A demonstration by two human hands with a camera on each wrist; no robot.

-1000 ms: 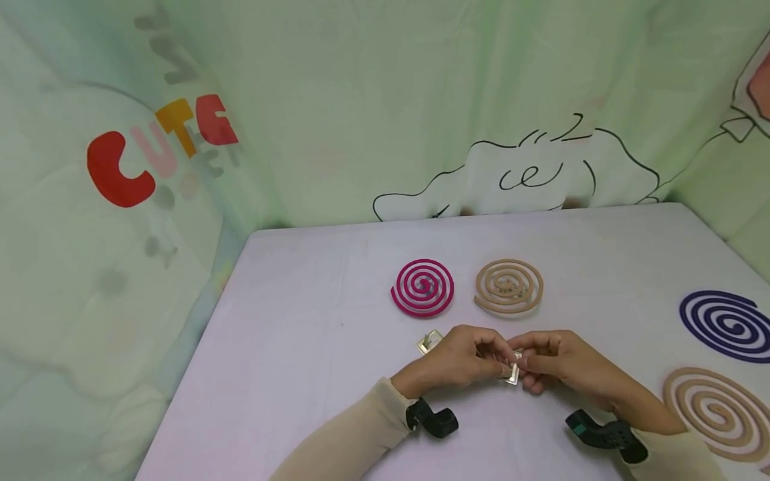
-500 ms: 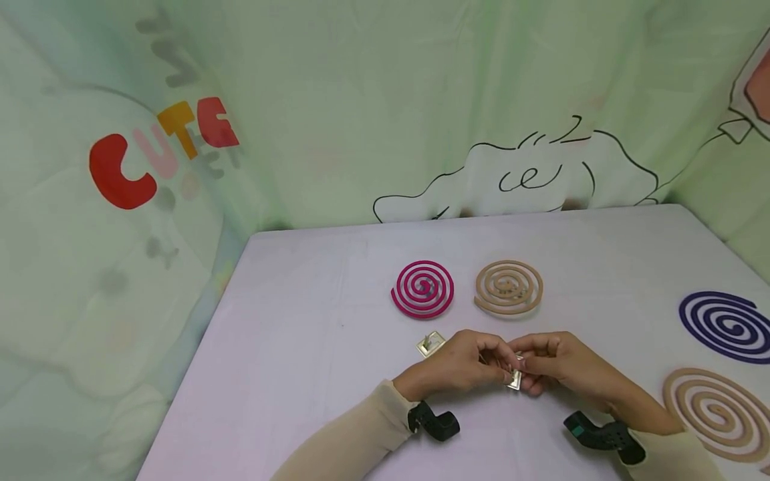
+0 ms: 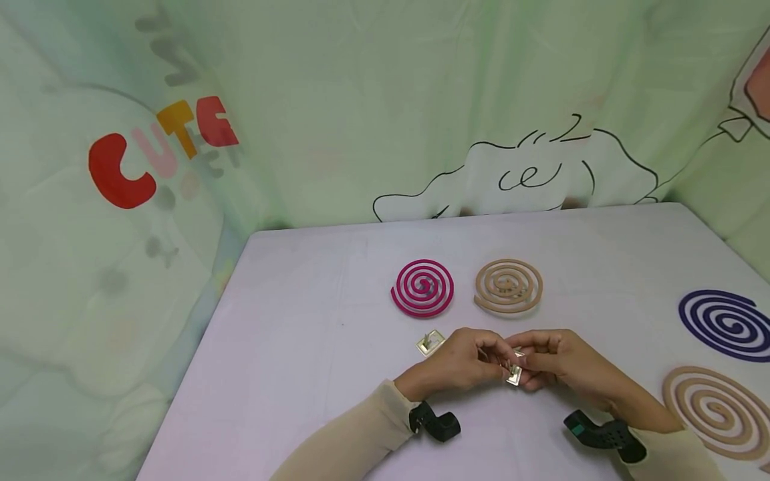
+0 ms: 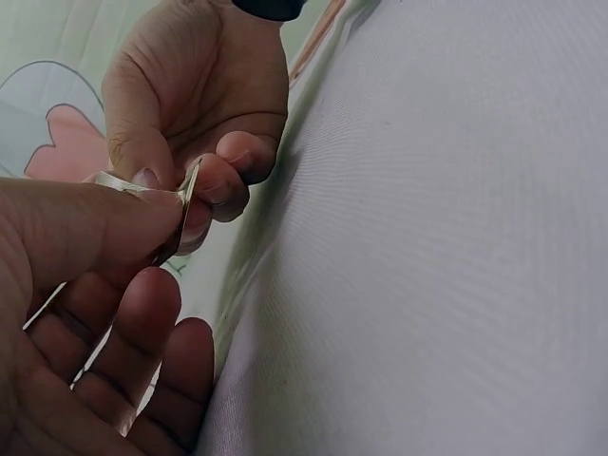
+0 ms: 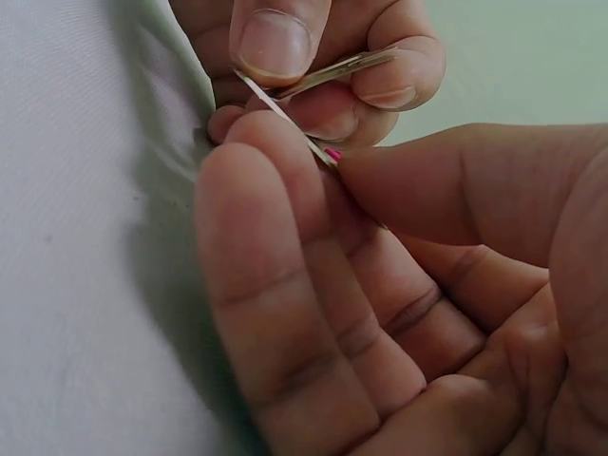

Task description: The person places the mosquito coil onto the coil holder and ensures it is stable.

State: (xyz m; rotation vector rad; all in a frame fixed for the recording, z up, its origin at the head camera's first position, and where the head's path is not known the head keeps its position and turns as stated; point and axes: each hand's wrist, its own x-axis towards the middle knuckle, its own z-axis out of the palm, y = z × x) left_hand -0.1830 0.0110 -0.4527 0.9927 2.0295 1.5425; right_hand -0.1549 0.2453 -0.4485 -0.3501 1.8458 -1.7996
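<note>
Both hands meet low over the front middle of the table. In the head view my left hand (image 3: pixel 466 361) pinches a small shiny metal coil stand (image 3: pixel 513 375) between thumb and fingers. My right hand (image 3: pixel 553 357) pinches it from the other side. Thin metal parts stand at an angle to each other in the right wrist view, where the stand (image 5: pixel 302 133) shows edge-on; whether this is one bent piece or two, I cannot tell. Fingers hide much of it. Another metal coil stand (image 3: pixel 430 343), its prong raised, lies on the table just behind my left hand.
A magenta mosquito coil (image 3: pixel 423 310) and a tan mosquito coil (image 3: pixel 508 309) lie beyond the hands. At the right lie a dark blue coil (image 3: pixel 724 327) and another tan coil (image 3: pixel 716 411), near my right forearm. A white cloth covers the table (image 3: pixel 313 321); printed curtains hang behind.
The metal stand has turned and shifted slightly between the fingertips, with a little more of it showing below them. Both hands stay in nearly the same place; the coils have not moved.
</note>
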